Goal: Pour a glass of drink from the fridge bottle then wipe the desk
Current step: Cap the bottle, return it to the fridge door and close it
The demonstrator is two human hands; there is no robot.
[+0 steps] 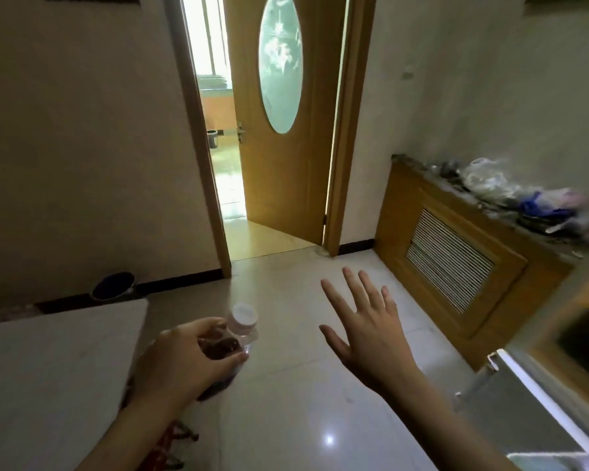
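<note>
Bottle (240, 329) of dark drink is out of the fridge, clamped in the left hand (184, 362) fingers, cap on. Right hand (368, 331) empty, fingers spread, just right of it. Pouring and wiping left. No glass or cloth visible; worktop (48, 368) left of the fingers, cut off.

Bottle (240, 329) left of cabinet (456, 253)

Clear plastic bottle (240, 329), glossy tiled floor (286, 402), varnished wood door (279, 171), matt desk (48, 368).

Capped bottle (239, 329), dark drink, tilted
</note>
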